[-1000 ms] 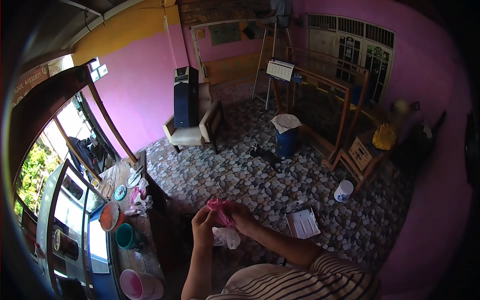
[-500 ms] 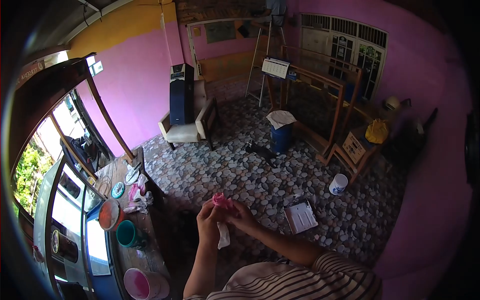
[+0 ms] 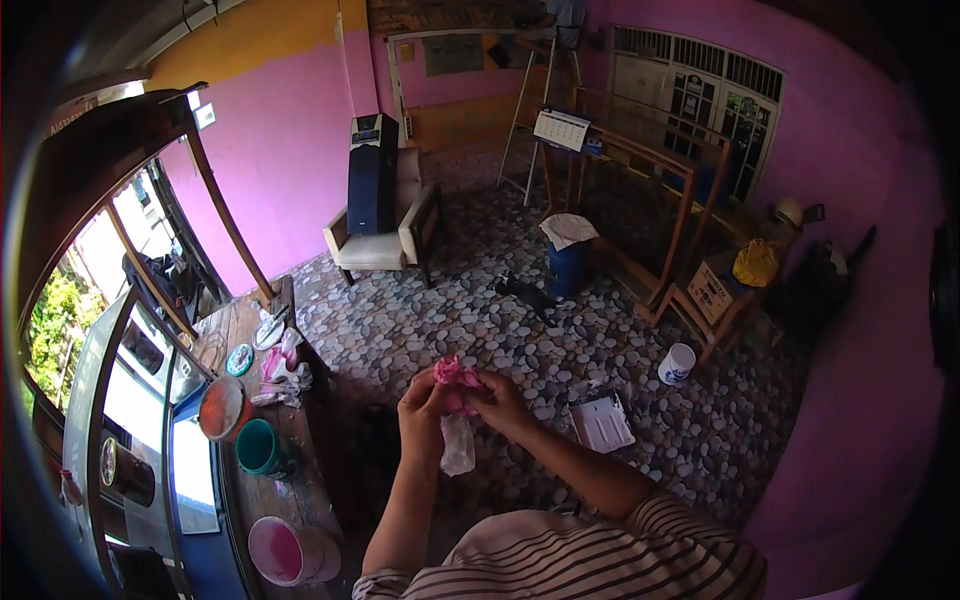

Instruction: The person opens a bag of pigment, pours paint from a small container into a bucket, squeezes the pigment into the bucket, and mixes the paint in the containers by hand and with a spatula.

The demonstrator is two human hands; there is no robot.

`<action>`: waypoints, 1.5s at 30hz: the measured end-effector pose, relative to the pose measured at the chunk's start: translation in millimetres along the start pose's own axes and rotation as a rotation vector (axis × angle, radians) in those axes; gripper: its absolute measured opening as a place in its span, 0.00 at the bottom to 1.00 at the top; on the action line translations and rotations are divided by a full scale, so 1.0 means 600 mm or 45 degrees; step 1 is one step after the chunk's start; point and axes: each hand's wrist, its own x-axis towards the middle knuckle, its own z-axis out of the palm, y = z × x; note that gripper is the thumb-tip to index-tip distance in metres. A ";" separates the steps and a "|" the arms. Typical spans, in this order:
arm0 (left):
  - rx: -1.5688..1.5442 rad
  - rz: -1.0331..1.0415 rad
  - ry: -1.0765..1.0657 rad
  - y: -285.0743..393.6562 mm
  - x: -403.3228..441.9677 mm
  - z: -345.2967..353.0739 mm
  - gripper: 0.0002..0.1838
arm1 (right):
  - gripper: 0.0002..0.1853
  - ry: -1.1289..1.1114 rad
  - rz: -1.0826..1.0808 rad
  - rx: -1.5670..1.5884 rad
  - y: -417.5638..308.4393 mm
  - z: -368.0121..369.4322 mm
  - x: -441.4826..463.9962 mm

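In front of my body, above the floor, my left hand [image 3: 422, 398] and my right hand [image 3: 497, 402] hold a crumpled pink plastic bag [image 3: 457, 380] between them. The fingers of both hands are pinched on its sides. A whitish translucent piece of plastic [image 3: 458, 447] hangs below the pink part. What the bag contains, if anything, cannot be made out.
At left a wooden table [image 3: 290, 490] bears a green bucket [image 3: 258, 448], a pink-stained bucket [image 3: 285, 550], an orange-red basin [image 3: 226, 408] and crumpled bags [image 3: 283, 375]. On the floor are a paint tray [image 3: 602, 421], a white bucket [image 3: 677, 364] and a black cat [image 3: 527, 294]. A person [image 3: 565, 20] is near a ladder.
Both hands have risen slightly with the pink bag and sit a little farther right. The translucent plastic, bunched earlier, now hangs down lower. The camera view has shifted slightly.
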 end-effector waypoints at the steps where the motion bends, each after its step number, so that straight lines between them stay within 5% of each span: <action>1: -0.001 -0.002 0.009 0.007 0.000 0.000 0.09 | 0.05 -0.007 0.006 0.000 -0.008 0.000 0.004; 5: -0.032 0.021 0.039 0.003 0.010 -0.021 0.08 | 0.05 -0.112 0.023 -0.362 -0.012 -0.007 0.016; 17: -0.061 0.067 0.025 0.027 0.017 -0.025 0.08 | 0.13 -0.258 0.343 0.644 -0.033 0.008 0.022; 30: -0.072 0.085 0.046 0.040 0.023 -0.025 0.08 | 0.09 -0.156 0.317 0.577 0.000 0.005 0.041; 37: -0.083 0.046 0.129 0.071 0.023 -0.023 0.08 | 0.24 -0.243 0.415 0.988 -0.025 0.008 0.043; 45: 0.013 0.029 0.092 0.048 0.023 -0.035 0.08 | 0.09 -0.111 0.211 0.366 0.005 0.034 0.035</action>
